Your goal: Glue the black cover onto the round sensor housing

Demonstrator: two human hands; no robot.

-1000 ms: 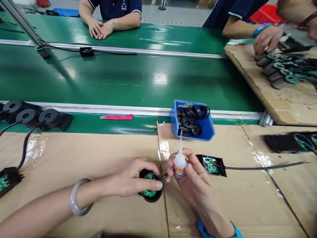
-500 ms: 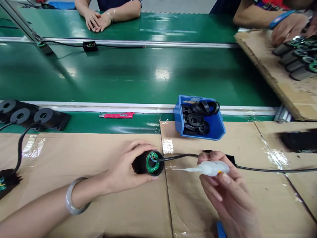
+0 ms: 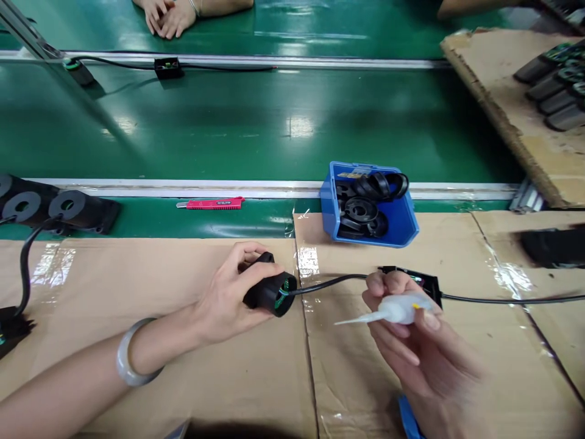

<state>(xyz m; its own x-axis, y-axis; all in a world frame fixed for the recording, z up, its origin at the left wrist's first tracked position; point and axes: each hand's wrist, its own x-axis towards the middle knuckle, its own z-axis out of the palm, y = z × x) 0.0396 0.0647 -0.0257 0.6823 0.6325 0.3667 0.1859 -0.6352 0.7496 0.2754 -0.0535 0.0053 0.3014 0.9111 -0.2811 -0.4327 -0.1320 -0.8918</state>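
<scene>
My left hand point(image 3: 237, 286) is wrapped round a black cylindrical housing point(image 3: 262, 285) that lies tilted on the cardboard, its open end facing right. Inside that end a green circuit board point(image 3: 282, 294) shows in part, and a black cable point(image 3: 326, 282) runs out of it to the right. Between the thumb and fingers of my right hand point(image 3: 411, 341) is a small white squeeze bottle point(image 3: 402, 309) with a long thin nozzle pointing left, apart from the housing. Behind the right hand, a small black box point(image 3: 432, 285) sits on the cable, partly hidden.
A blue bin point(image 3: 397, 225) of black plastic rings stands behind the hands. Left of it lies a red utility knife point(image 3: 212, 203). Black housings point(image 3: 82, 210) stand at far left; more cylinders point(image 3: 562, 113) sit on a raised cardboard-topped board point(image 3: 512, 67). A co-worker's hands point(image 3: 167, 15) rest opposite.
The housing has turned so its open end faces more to the right. The bottle has moved slightly right, away from it. The view has tilted down a little.
</scene>
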